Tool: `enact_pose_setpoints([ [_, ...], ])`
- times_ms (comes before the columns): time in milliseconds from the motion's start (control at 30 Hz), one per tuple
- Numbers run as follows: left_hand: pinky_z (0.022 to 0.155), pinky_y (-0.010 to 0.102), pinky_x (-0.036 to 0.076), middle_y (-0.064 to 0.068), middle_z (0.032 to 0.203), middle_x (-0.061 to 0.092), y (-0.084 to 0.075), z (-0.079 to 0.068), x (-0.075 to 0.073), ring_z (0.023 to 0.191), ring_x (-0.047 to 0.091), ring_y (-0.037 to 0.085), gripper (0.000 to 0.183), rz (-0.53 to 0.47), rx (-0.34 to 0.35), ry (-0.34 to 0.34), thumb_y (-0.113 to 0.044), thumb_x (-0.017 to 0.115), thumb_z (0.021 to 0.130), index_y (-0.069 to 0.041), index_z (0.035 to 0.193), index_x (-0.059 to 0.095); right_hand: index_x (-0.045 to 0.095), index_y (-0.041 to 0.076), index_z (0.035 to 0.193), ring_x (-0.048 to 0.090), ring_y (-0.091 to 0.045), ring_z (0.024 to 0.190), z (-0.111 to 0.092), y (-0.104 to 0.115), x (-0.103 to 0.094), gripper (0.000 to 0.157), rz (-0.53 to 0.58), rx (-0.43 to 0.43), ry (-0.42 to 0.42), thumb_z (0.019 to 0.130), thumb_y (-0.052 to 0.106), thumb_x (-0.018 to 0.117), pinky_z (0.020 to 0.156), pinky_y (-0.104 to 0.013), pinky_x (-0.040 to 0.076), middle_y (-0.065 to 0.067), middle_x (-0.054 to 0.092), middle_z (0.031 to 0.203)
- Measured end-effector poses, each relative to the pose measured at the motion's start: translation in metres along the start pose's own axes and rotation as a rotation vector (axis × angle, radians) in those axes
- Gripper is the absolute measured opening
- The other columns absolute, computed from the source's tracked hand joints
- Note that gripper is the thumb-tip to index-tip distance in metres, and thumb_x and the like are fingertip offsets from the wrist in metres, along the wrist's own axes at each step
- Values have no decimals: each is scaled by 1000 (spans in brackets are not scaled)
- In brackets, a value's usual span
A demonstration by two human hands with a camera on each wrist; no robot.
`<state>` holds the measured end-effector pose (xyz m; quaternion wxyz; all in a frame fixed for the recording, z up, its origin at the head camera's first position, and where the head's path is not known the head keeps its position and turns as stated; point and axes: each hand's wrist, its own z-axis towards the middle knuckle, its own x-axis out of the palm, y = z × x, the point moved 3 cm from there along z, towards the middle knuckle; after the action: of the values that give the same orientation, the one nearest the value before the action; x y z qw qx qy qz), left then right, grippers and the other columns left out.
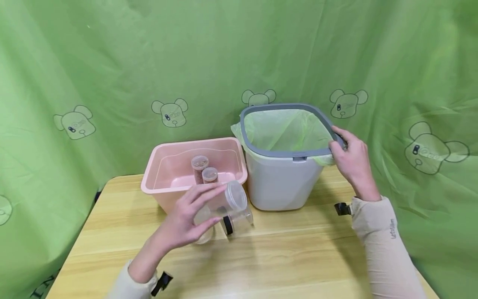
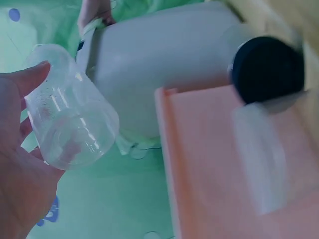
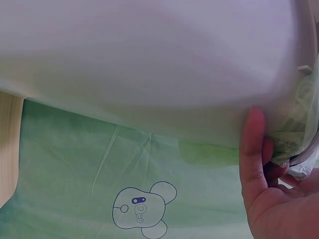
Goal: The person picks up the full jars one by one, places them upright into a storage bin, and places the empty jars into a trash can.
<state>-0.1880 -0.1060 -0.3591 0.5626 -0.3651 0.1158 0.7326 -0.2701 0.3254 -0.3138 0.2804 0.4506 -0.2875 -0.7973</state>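
Observation:
My left hand holds a clear plastic jar tilted over the table, in front of the pink tub. In the left wrist view the jar looks see-through, with the thumb on one side and fingers on the other. My right hand grips the grey rim of a pale grey trash bin at its right side. A thin green liner bag hangs inside the bin and folds over its edge. The right wrist view shows the fingers against the bin wall, by the bunched liner.
Inside the pink tub stand two lidded jars with brownish contents. A clear jar with a black lid lies on the wooden table. Another clear jar is partly hidden behind my left hand. Green curtain surrounds the table.

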Motion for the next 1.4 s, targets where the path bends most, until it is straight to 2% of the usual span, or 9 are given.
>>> enact_pose_setpoints([
  [200, 117, 40, 45, 16, 146, 57, 4, 26, -23, 133, 56, 31, 71, 1, 29, -90, -22, 80, 87, -8, 150, 52, 52, 12, 153, 46, -12, 63, -2, 3, 2, 53, 5, -7, 1, 101, 24, 50, 45, -23, 42, -25, 63, 129],
  [433, 118, 40, 45, 14, 147, 55, 7, 53, -30, 135, 56, 29, 71, -81, -5, -163, -17, 80, 87, -8, 151, 51, 53, 10, 151, 47, -15, 67, -4, 4, 6, 52, 3, -23, -13, 101, 23, 51, 47, -22, 42, -25, 62, 131],
  [800, 119, 44, 43, 15, 149, 54, -6, 91, -28, 139, 53, 29, 72, -156, 50, -210, -13, 81, 86, -6, 150, 50, 53, 9, 151, 49, -17, 70, -3, 5, 8, 52, 19, -28, -20, 101, 21, 49, 48, -21, 42, -28, 60, 137],
  [1000, 117, 43, 45, 18, 150, 51, -2, 105, -27, 135, 55, 30, 75, -179, 73, -239, -11, 81, 84, 1, 150, 46, 55, 10, 150, 46, -14, 63, -3, 4, 11, 52, 31, -22, -40, 100, 20, 48, 47, -21, 41, -28, 61, 137],
  [1133, 114, 41, 48, 18, 150, 50, 2, 114, -22, 131, 56, 29, 77, -211, 39, -270, -9, 81, 85, 2, 151, 43, 55, 10, 150, 46, -12, 60, -2, 3, 11, 52, 41, -12, -53, 99, 19, 48, 46, -21, 41, -28, 62, 132],
  [1267, 115, 40, 48, 16, 150, 50, 5, 126, -12, 134, 55, 26, 77, -276, -9, -276, -8, 79, 87, -2, 154, 42, 56, 10, 149, 44, -9, 58, -1, 2, 9, 52, 45, -14, -67, 98, 18, 49, 45, -20, 40, -28, 64, 128],
  [1400, 115, 39, 48, 15, 151, 49, 7, 138, -3, 135, 55, 24, 77, -324, -28, -278, -8, 78, 89, -4, 156, 40, 56, 11, 149, 41, -8, 55, 0, 2, 7, 52, 45, -9, -64, 98, 18, 49, 44, -21, 39, -26, 64, 125],
])
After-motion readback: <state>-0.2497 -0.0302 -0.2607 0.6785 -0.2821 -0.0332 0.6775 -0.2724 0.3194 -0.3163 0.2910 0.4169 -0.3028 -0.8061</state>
